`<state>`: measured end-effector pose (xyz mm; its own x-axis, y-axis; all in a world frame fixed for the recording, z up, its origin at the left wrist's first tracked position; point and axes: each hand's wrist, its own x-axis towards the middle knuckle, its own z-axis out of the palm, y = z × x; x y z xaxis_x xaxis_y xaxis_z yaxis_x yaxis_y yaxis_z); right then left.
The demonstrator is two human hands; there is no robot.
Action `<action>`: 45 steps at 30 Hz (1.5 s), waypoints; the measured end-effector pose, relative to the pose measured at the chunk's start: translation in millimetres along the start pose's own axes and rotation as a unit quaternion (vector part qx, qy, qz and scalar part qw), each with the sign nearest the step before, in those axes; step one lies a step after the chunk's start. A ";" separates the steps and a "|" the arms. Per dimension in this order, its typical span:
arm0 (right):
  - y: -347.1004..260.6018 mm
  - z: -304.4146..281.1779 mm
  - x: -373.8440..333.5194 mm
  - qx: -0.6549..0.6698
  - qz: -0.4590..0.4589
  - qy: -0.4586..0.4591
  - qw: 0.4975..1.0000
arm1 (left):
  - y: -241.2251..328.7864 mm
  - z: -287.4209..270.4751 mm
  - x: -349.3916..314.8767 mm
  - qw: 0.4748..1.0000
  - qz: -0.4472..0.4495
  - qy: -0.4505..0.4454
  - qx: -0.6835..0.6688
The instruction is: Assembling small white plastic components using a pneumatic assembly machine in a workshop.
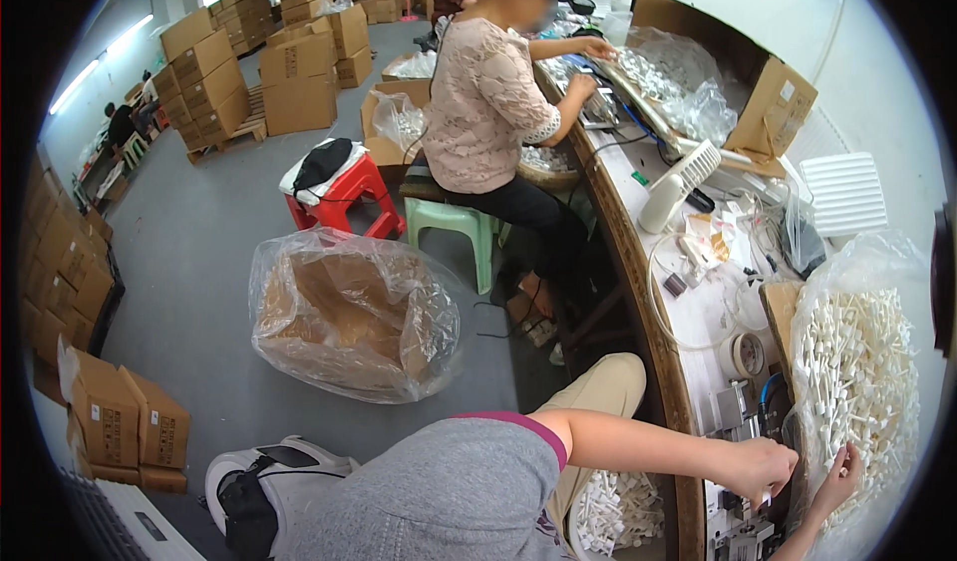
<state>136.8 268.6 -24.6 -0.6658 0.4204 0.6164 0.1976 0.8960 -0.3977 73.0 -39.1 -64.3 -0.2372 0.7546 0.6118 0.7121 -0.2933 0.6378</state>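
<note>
My left hand (pixel 763 469) is closed in a pinch above the small metal fixtures (pixel 736 406) along the bench edge. A sliver of something white shows under its fingertips, probably one of the small white plastic parts. At the near edge of a heap of white stick-like plastic parts (pixel 859 381), my right hand (pixel 840 473) has its fingers drawn together. What those fingers hold, if anything, is too small to make out. The heap lies in a clear plastic bag inside a cardboard box (pixel 783 312). More white parts (pixel 618 511) fill a container beside my leg, below the bench.
Up the bench (pixel 666 292) stand a white fan (pixel 678 187), a tape roll (pixel 743 355), thin tubing and a white ribbed panel (pixel 843 194). A co-worker (pixel 488 112) sits farther along on a green stool (pixel 449 224). A plastic-lined box (pixel 354 307) and a red stool (pixel 344 197) occupy the floor.
</note>
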 end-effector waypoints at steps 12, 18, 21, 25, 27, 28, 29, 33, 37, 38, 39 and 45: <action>24.4 -2.6 -1.6 0.044 0.025 0.001 0.999 | 13.1 8.8 -17.3 0.998 0.029 -0.023 0.053; 26.0 -11.1 -18.5 0.075 0.014 0.049 0.996 | 16.8 18.8 -25.6 0.997 0.041 -0.033 0.064; 31.1 -26.0 -19.3 0.075 0.014 0.060 0.995 | 21.8 20.6 -26.8 0.995 0.081 -0.024 0.049; -5.8 -33.4 -36.0 0.069 -0.016 0.046 0.996 | 31.0 10.9 -42.7 0.996 0.072 0.011 0.051; -33.0 -16.4 -49.1 0.062 -0.007 0.049 0.997 | 28.1 4.9 -54.1 0.993 0.061 0.018 0.098; -52.2 -19.0 -55.1 0.046 -0.022 0.054 0.997 | 23.1 8.1 -58.3 0.988 0.077 0.015 0.134; -65.9 -24.8 -60.8 0.030 -0.043 0.083 0.995 | 24.1 8.8 -58.0 0.986 0.076 0.005 0.145; -97.3 -42.2 -78.3 0.001 -0.066 0.122 0.990 | 19.8 25.3 -63.3 0.980 0.068 -0.005 0.186; -94.6 -40.7 -98.0 0.034 -0.050 0.133 0.989 | -0.7 40.1 -58.1 0.977 0.066 -0.021 0.199; -94.6 -40.4 -102.0 0.039 -0.050 0.129 0.990 | -3.9 43.5 -56.3 0.975 0.065 -0.024 0.213; -94.9 -40.6 -105.0 0.045 -0.051 0.125 0.990 | -5.1 46.3 -55.0 0.969 0.068 -0.021 0.237; -96.1 -43.1 -118.5 0.066 -0.058 0.126 0.988 | 7.7 39.2 -38.7 0.930 0.067 -0.129 0.339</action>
<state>227.8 138.8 -30.2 -0.4748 0.3526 0.8063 0.0231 0.9209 -0.3891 113.5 -47.5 -101.3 -0.0135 0.8790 0.4766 0.9973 -0.0223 0.0694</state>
